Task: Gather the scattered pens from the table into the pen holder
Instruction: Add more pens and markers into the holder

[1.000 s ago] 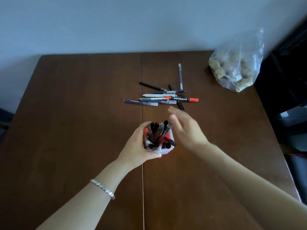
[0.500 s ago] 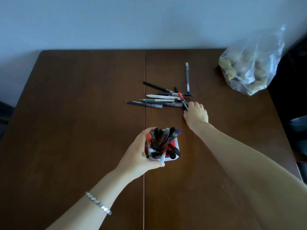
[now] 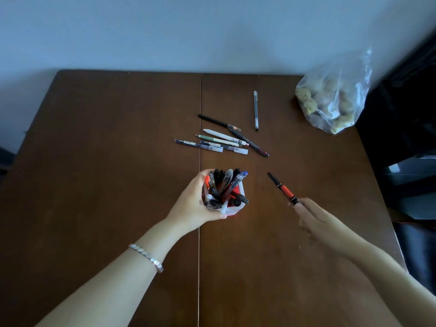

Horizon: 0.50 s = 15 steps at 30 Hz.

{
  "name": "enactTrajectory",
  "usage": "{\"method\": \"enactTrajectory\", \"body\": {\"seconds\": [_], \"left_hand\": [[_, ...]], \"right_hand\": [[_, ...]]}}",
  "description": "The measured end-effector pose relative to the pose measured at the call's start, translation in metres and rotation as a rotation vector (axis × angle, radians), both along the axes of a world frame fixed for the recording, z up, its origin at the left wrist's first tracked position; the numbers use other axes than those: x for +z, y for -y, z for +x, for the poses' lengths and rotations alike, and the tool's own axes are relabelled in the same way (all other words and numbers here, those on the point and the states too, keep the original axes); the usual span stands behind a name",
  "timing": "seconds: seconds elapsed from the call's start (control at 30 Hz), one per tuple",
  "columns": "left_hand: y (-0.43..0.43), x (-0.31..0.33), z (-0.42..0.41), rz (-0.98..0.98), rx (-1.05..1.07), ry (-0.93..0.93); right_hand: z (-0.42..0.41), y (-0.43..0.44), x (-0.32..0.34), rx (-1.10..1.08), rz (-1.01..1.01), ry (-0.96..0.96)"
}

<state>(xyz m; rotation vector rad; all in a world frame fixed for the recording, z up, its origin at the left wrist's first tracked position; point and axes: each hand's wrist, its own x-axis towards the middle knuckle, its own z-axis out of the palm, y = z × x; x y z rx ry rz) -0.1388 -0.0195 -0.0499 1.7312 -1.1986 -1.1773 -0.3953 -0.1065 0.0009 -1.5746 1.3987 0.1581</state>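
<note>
Black-and-orange pen (image 3: pixel 283 188) pinched by right hand (image 3: pixel 316 220) fingers; left hand (image 3: pixel 193 204) grips crammed pen holder (image 3: pixel 238 192).

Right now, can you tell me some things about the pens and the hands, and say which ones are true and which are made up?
1. The left hand is wrapped around the pen holder. True.
2. The right hand is empty. False: its fingers pinch one end of a black and orange pen.
3. All the pens are already in the holder. False: a loose pile of pens lies on the table, and a clear pen lies apart from it.
4. A plastic bag sits at the far right of the table. True.
5. The bracelet is on the right wrist. False: it is on the left wrist.
</note>
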Motion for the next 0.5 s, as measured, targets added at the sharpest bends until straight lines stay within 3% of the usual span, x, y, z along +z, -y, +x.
{"method": "enactTrajectory", "body": {"seconds": [0.13,0.3,0.4,0.5], "left_hand": [[0.001,0.001,-0.001,-0.009,-0.010,0.035],[0.000,0.000,-0.001,-0.037,-0.021,0.057],[0.000,-0.002,0.000,-0.040,-0.019,0.063],[0.000,-0.003,0.000,-0.048,-0.019,0.071]], "right_hand": [[0.014,-0.005,0.044,0.120,-0.015,0.116],[0.046,0.007,0.069,0.378,0.004,-0.076],[0.072,0.020,0.062,0.405,-0.053,-0.262],[0.098,0.029,0.053,0.390,-0.082,-0.284]]}}
